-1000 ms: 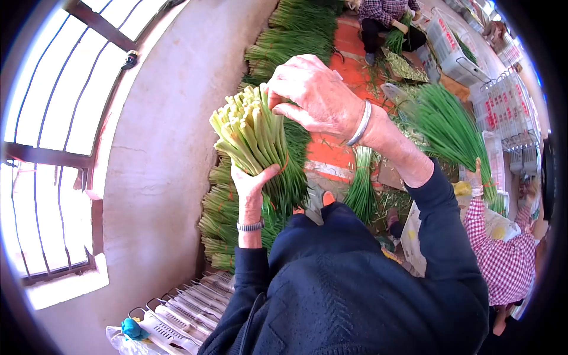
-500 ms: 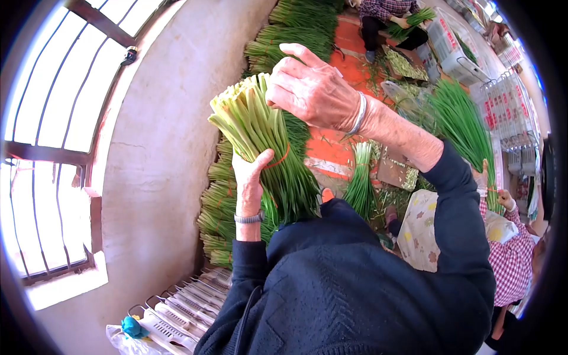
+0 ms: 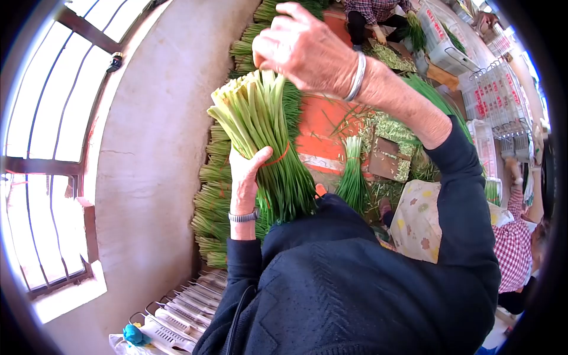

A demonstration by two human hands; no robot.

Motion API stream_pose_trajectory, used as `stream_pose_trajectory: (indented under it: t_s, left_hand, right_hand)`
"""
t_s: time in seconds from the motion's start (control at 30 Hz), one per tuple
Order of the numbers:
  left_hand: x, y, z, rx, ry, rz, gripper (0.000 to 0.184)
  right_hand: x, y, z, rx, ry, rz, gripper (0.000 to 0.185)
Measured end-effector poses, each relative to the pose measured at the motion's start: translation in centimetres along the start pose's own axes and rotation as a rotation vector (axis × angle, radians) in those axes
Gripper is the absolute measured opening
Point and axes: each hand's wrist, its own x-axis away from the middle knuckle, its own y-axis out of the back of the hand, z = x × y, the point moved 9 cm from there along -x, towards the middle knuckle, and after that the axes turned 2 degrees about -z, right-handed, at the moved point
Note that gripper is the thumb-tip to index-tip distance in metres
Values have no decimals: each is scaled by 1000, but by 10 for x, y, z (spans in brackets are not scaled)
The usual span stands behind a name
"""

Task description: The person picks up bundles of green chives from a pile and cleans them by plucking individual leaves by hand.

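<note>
A thick bundle of green stalks (image 3: 260,130), pale cut ends up and a red band round its middle, is gripped from the left by my left hand (image 3: 244,177), thumb across the front just above the band. Its leafy ends hang down against my dark top. Over the bundle's pale ends is my right hand (image 3: 305,50), with a silver bangle at the wrist. Its fingers are curled; their tips and anything between them are hard to make out.
Stacked green bundles (image 3: 216,195) line the wall. A smaller bundle (image 3: 353,177) stands on the red floor near trimmings (image 3: 390,133). Crates (image 3: 449,56) and two co-workers (image 3: 513,248) are at the right and top. White baskets (image 3: 177,313) lie lower left.
My right hand has risen above the bundle's pale ends. The bundle leans less toward the camera than a second ago, and its red band shows. The co-workers' hands have moved.
</note>
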Motion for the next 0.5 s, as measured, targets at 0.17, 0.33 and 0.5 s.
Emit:
stream_pose_trajectory:
  t_s: [0.17, 0.33, 0.5]
  left_hand:
    - [-2, 7, 10, 104, 19, -31, 61]
    - [-1, 29, 27, 111, 10, -112, 62]
    - [-1, 53, 40, 94, -22, -244, 60]
  right_hand:
    - [-22, 79, -56, 113, -62, -184, 10]
    - [18, 177, -148, 1316, 114, -404, 28]
    - [123, 272, -234, 607, -416, -549, 32]
